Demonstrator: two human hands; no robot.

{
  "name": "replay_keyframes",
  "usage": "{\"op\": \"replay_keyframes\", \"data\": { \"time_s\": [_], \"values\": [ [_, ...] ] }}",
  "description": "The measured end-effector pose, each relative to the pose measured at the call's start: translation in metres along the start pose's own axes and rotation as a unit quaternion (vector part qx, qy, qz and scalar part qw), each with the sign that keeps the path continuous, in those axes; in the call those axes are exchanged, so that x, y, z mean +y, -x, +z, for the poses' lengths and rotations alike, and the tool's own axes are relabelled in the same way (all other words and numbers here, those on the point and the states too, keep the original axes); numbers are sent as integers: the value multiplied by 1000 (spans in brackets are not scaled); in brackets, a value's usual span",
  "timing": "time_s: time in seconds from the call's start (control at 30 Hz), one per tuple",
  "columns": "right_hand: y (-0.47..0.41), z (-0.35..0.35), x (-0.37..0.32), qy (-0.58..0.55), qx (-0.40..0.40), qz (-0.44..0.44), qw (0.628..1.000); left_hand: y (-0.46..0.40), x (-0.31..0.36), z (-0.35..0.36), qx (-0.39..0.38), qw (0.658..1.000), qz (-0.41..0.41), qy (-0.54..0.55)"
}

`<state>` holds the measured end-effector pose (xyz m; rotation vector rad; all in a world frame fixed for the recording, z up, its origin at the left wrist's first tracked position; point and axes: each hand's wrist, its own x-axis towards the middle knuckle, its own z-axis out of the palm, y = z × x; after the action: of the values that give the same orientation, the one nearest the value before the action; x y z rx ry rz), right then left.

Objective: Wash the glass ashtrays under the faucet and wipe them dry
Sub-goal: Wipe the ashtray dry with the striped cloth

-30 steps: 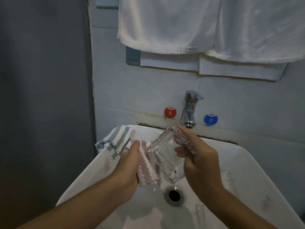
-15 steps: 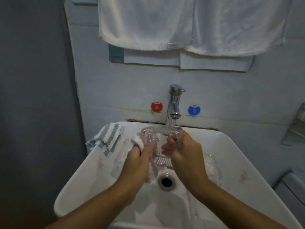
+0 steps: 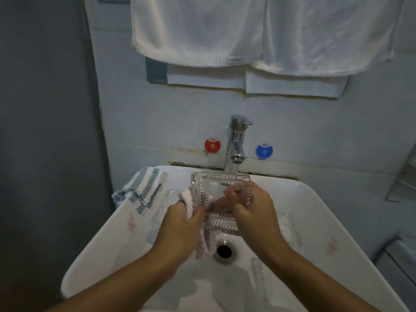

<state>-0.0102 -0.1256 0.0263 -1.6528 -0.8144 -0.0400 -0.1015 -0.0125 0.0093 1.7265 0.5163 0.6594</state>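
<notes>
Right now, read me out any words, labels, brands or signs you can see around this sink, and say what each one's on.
"OYO": top of the red round sticker left of the faucet.
"OYO": top of the blue round sticker on its right.
One white character on each sticker: too blurred to read.
Tag on the hanging white towel: too small to read.

Square clear ribbed glass ashtray (image 3: 219, 190) sits tilted over white basin under chrome faucet (image 3: 236, 143) with water running onto its far rim, pink-and-grey striped cloth (image 3: 203, 242) against its left side, more clear glass ashtrays (image 3: 289, 230) lying in basin.
</notes>
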Motion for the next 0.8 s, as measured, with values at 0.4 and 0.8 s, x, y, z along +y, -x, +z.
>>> {"op": "replay_keyframes", "data": {
  "time_s": [0.4,0.8],
  "values": [
    [-6,-14,8,233,-181,15,956,-3,-11,-12,78,979,99,-161],
    [4,8,12,148,-29,-30,988,2,0,-3,92,989,-48,104]
  ]
}}
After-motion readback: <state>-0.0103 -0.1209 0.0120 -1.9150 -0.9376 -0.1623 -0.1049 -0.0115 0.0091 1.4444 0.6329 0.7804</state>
